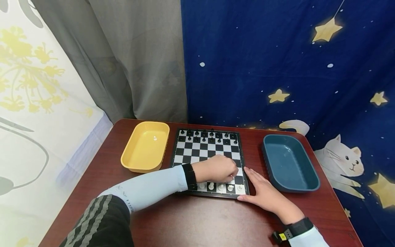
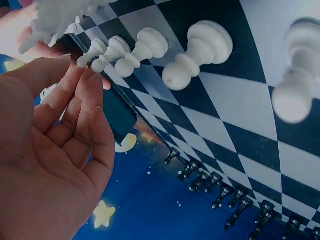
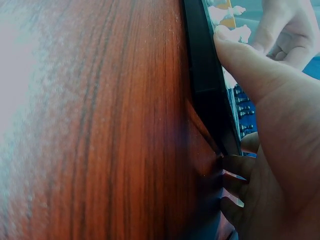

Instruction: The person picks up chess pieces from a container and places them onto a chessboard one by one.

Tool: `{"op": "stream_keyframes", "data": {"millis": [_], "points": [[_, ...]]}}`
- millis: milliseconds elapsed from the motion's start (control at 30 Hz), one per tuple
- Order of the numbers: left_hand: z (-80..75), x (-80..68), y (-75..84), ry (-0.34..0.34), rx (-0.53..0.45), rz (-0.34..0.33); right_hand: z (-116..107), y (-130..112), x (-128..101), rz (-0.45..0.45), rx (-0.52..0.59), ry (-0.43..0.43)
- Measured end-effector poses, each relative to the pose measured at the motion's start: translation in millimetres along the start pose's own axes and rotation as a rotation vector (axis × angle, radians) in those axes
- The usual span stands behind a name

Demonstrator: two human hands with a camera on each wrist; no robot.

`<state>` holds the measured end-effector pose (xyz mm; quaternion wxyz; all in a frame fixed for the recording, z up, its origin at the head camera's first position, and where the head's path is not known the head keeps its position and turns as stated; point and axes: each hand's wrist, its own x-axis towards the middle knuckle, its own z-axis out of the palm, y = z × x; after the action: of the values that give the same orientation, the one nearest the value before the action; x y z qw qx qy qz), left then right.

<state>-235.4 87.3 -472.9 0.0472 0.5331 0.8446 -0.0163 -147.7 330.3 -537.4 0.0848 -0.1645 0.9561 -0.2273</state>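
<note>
Chessboard (image 1: 207, 151) runs lengthwise away from you, black pieces far. Your left hand (image 1: 216, 168) curls over the near white pawns (image 1: 220, 187); grip unclear. Right hand (image 1: 265, 195) lies flat, bracing its edge.

The chessboard (image 1: 209, 161) lay on the counter (image 1: 197, 219) in front of me, and everything else sat around it. One tray (image 1: 145, 146) stood just left of the chessboard, with a single small piece (image 1: 155, 138) in it. Another tray (image 1: 290, 163) stood just right of it. One row of chessmen (image 1: 210, 134) lined the chessboard's far edge, another row (image 1: 220, 187) its near edge. My left grip (image 1: 217, 168) was over the near squares; my right grip (image 1: 265, 193) rested on the counter against the chessboard's near right corner.
</note>
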Motion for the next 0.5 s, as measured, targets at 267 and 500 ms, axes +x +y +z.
{"op": "stream_keyframes", "data": {"millis": [267, 500], "points": [[-17.7, -17.5, -24.6, 0.070, -0.052, -0.081, 0.5, -2.0, 0.0, 0.009, 0.004, 0.001], [-31.5, -56.6, -73.4, 0.161, -0.124, -0.235, 1.1, -1.5, 1.1, 0.017, -0.002, 0.005]]}}
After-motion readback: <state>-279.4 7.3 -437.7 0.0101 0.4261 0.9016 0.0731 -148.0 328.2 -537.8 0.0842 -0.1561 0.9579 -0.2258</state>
